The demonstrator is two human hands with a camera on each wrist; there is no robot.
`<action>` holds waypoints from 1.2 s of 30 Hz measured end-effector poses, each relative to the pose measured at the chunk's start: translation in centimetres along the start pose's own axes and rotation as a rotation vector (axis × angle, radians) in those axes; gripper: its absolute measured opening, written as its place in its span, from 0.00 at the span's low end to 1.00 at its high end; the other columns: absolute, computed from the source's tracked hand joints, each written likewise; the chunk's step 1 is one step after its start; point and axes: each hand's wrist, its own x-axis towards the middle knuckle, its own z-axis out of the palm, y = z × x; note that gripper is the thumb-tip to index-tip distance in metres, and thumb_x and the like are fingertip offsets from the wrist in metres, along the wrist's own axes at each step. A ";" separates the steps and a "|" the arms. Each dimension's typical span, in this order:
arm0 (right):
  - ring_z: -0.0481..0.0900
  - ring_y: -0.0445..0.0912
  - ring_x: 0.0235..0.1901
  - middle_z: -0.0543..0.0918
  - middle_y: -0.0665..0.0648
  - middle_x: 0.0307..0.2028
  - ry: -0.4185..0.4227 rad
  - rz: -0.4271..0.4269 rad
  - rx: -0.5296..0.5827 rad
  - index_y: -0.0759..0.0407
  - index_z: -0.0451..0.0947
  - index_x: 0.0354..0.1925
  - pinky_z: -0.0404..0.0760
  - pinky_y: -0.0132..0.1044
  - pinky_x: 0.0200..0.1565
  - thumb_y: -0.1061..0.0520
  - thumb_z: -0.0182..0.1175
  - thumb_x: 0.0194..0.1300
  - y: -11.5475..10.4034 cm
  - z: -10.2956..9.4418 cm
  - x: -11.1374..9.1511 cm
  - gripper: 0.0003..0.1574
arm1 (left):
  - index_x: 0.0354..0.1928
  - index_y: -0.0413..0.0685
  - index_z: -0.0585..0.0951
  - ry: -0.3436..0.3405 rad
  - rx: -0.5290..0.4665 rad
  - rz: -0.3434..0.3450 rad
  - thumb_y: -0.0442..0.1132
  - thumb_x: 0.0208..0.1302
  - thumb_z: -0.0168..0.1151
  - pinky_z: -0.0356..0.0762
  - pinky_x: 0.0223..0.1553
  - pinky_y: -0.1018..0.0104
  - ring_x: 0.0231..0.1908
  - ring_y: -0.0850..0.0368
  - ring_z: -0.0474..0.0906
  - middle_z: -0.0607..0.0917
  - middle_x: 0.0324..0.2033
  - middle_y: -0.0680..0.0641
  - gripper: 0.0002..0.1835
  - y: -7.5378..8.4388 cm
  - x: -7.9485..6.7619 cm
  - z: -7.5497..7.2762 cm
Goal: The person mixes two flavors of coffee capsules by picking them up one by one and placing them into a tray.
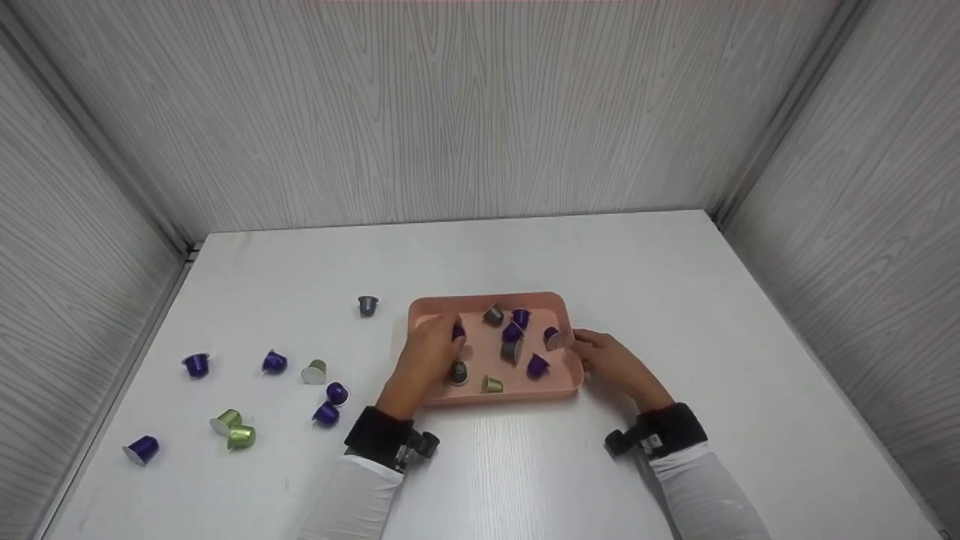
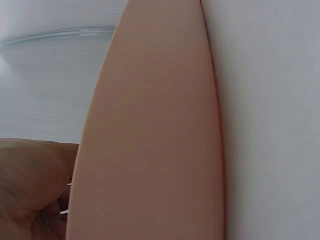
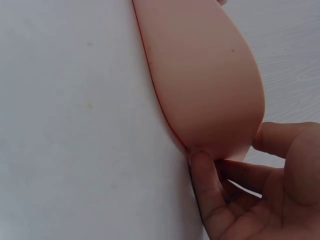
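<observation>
I am holding the pink tray [image 1: 570, 379] at both short ends on the white desk [image 1: 675, 277], my left hand [image 1: 424, 364] curling over its left rim and my right hand [image 1: 611, 364] gripping the right rim, thumb over the edge and fingers [image 3: 207, 195] tucking under the corner in the right wrist view. The tray is sitting flat near the middle of the desk, carrying a loose handful of purple, grey and gold capsules [image 1: 514, 334].

The risk, as I am judging it, is tilt: if one grip is lifting ahead of the other, the loose capsules could be rolling to the low side and spilling over the shallow rim. A slipping fingertip under the corner could be dropping that end.

More capsules are lying scattered on the desk to my left [image 1: 274, 362], with a grey one [image 1: 367, 305] just beside the tray's far left corner, so sliding that way is crowding them. The desk to the right and behind the tray is offering open room, up to the grey panel walls [image 1: 480, 112].
</observation>
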 end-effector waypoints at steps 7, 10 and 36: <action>0.79 0.49 0.38 0.83 0.57 0.41 -0.011 -0.016 -0.007 0.56 0.69 0.68 0.75 0.39 0.38 0.45 0.47 0.77 0.1 -0.1 0.1 0.29 | 0.49 0.44 0.76 -0.055 0.016 0.049 0.39 0.69 0.61 0.76 0.42 0.58 0.37 0.53 0.75 0.81 0.38 0.48 0.10 0.3 0.3 0.7; 0.80 0.50 0.41 0.83 0.59 0.45 -0.020 -0.024 -0.012 0.59 0.68 0.69 0.75 0.39 0.40 0.47 0.46 0.77 -0.6 -0.2 -0.1 0.29 | 0.48 0.45 0.76 -0.078 0.017 0.082 0.38 0.69 0.60 0.77 0.42 0.58 0.38 0.54 0.76 0.81 0.38 0.48 0.09 0.3 0.3 0.9; 0.74 0.45 0.32 0.78 0.54 0.31 -0.002 -0.001 0.008 0.55 0.71 0.67 0.73 0.36 0.35 0.46 0.48 0.76 0.3 -0.2 0.3 0.27 | 0.50 0.43 0.80 -0.048 0.015 0.086 0.38 0.69 0.61 0.77 0.48 0.55 0.45 0.51 0.80 0.84 0.44 0.45 0.12 0.1 0.5 0.5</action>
